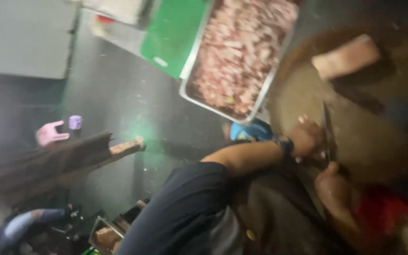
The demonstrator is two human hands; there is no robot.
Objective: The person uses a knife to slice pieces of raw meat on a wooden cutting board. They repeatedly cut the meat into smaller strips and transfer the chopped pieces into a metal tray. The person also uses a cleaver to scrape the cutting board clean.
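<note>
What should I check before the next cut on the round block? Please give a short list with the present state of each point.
1. Hold on the knife: the right hand seems closed at its handle end. Ok.
2. Left hand away from the blade: it lies right beside the blade. Not ok.
3. Left fingertips curled in: too blurred. Cannot tell.
4. Slab of meat lying flat on the round block: it lies on the block, apart from both hands. Ok.
5. Metal tray of cut meat close by: it sits next to the block. Ok.
6. Room left in the tray: it looks well filled. Cannot tell.
</note>
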